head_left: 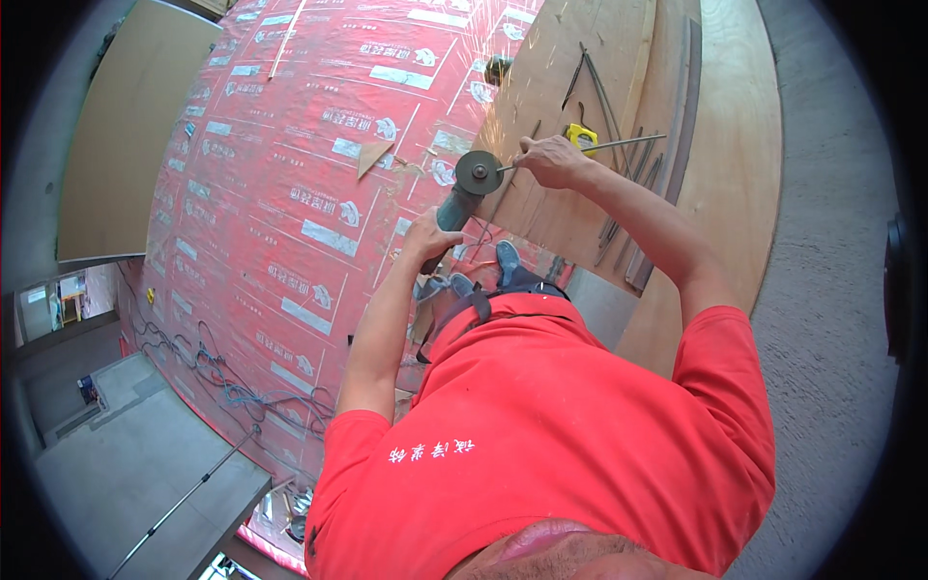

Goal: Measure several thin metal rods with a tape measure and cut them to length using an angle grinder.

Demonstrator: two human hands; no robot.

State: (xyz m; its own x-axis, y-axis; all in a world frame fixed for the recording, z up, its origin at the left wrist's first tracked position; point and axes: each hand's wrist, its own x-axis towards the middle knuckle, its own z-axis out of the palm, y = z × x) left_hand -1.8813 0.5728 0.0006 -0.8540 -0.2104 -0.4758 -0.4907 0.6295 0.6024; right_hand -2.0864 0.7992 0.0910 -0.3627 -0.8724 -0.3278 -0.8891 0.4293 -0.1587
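Note:
My left hand (425, 237) grips the grey body of an angle grinder (462, 198), whose dark round disc (478, 172) touches the end of a thin metal rod (619, 143). My right hand (551, 159) presses that rod down on a plywood board (541, 87). Sparks fly up and to the left from the disc. A yellow tape measure (581, 137) lies just beyond my right hand. My red shirt fills the lower middle of the view.
Several more thin metal rods (619, 222) lie on the plywood. Red printed sheeting (290, 193) covers the floor, with a triangular wood offcut (372, 155) on it. Tangled cables (232, 387) run along its lower left edge. Grey concrete (831, 290) lies to the right.

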